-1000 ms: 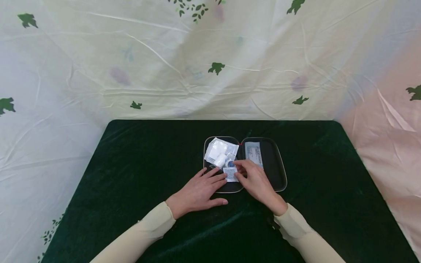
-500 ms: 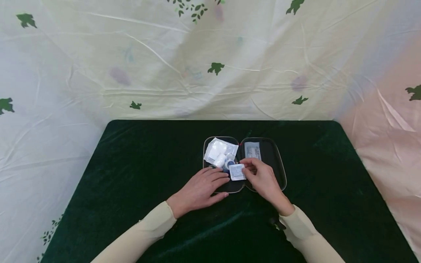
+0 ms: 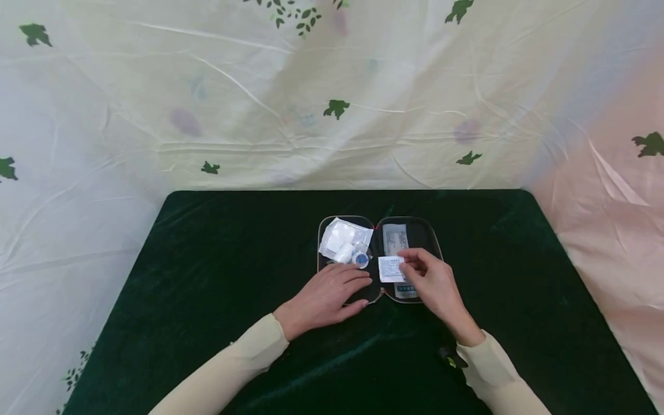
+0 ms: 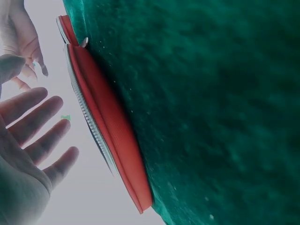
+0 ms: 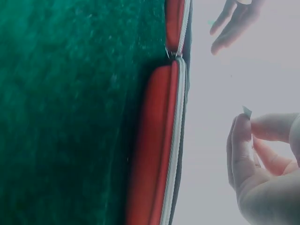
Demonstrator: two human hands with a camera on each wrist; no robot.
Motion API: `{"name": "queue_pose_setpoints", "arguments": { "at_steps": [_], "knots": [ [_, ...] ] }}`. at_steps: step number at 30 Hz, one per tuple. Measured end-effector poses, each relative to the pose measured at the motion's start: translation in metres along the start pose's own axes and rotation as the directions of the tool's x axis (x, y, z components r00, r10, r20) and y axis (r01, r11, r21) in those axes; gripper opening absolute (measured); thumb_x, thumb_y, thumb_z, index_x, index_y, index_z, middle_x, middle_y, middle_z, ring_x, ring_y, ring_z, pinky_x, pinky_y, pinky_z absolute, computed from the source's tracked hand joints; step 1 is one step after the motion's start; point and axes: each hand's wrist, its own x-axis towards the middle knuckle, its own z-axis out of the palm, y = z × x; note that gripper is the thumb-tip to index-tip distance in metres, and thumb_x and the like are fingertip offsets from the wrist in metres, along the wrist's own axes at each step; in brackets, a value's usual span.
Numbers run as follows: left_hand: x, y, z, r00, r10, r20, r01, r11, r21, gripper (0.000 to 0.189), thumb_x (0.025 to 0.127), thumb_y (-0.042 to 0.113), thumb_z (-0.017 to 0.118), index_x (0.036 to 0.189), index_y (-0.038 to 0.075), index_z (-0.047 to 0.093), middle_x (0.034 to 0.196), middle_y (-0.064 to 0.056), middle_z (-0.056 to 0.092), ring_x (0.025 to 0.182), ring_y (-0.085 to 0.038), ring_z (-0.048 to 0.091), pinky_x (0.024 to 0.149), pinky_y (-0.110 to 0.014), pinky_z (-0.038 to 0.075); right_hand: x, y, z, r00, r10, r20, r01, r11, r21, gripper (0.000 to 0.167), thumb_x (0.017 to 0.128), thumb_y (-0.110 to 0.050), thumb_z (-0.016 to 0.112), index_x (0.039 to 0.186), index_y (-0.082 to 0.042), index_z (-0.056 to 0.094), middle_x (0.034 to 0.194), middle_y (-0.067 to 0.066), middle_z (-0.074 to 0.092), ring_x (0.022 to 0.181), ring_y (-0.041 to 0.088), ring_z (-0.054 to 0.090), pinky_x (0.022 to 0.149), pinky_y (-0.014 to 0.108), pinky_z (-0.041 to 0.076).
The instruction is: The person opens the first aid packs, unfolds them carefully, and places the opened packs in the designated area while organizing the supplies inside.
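Note:
A zip case lies unfolded, its black lining (image 3: 426,235) showing in the head view and its red shell (image 4: 110,126) in the left wrist view. Between thumb and fingers my right hand (image 3: 436,285) pinches a small white square packet (image 3: 390,269) with blue print, held over the right half. Only a corner of that packet (image 5: 247,111) shows in the right wrist view. My left hand (image 3: 328,294) hovers over the near part of the left half, fingers extended and holding nothing. Beyond its fingers sit a blue-and-white roll (image 3: 361,259) and a white bundle (image 3: 344,252).
White flat packets (image 3: 344,233) fill the far end of the left half. A long pale printed packet (image 3: 396,237) lies in the right half, partly covered by the small one. Dark green velvet (image 3: 233,259) covers the table, with a patterned cloth (image 3: 290,132) hanging behind.
My right hand has lifted the small packet from the left half and carried it right, over the other half. My left hand has shifted slightly right, and the blue-and-white roll shows more.

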Motion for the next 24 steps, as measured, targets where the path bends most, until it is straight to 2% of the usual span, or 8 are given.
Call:
{"name": "queue_pose_setpoints", "arguments": {
  "at_steps": [5,17,24],
  "knots": [
    [0.006,0.004,0.003,1.0,0.022,0.018,-0.022,1.0,0.013,0.047,0.105,0.045,0.057,0.141,0.015,0.063,0.147,-0.003,0.06,0.14,-0.02,0.051,0.118,-0.046,0.038,-0.004,0.005,-0.01,1.0,0.005,-0.01,-0.005,1.0,-0.003,0.022,0.102,-0.01,0.066,0.124,-0.007,0.068,0.111,0.011,0.069,0.094,0.02,0.063,0.08,0.02,0.051],
    [0.013,0.012,0.01,0.983,0.013,0.183,-0.023,0.998,0.052,0.054,0.107,0.051,0.05,0.151,0.02,0.055,0.158,0.0,0.049,0.15,-0.022,0.038,0.121,-0.048,0.033,-0.009,0.023,-0.031,0.998,0.051,-0.04,-0.054,0.996,-0.073,0.022,0.102,-0.011,0.065,0.124,-0.005,0.068,0.109,0.013,0.068,0.09,0.023,0.062,0.074,0.022,0.05],
    [0.013,0.013,0.01,0.976,0.006,0.218,-0.024,0.997,0.078,0.057,0.107,0.054,0.047,0.154,0.022,0.051,0.16,0.001,0.045,0.151,-0.022,0.036,0.121,-0.049,0.032,-0.01,0.035,-0.04,0.993,0.104,-0.051,-0.108,0.99,-0.09,0.025,0.104,-0.015,0.062,0.127,-0.005,0.066,0.112,0.014,0.067,0.094,0.024,0.063,0.075,0.023,0.05]
  ]
}}
